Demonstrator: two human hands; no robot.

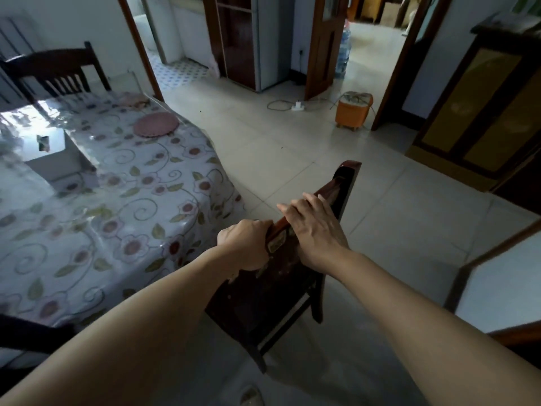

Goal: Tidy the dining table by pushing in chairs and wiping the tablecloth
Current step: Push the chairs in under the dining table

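Cutting off at the left frame edge, table [17, 177] under floral tablecloth [123, 206], glare hiding its far left part. Chair [263, 291] stands off the table's right edge on tiled floor [292, 142], seat mostly hidden by arms; top rail runs diagonally, near-left to far-right. Left hand [244, 246] wrapped closed around rail's near end; right hand [314, 227] fingers draped over rail, gripping. Pink mat [156, 124] near table's far edge. Second chair [58, 71] at far side.
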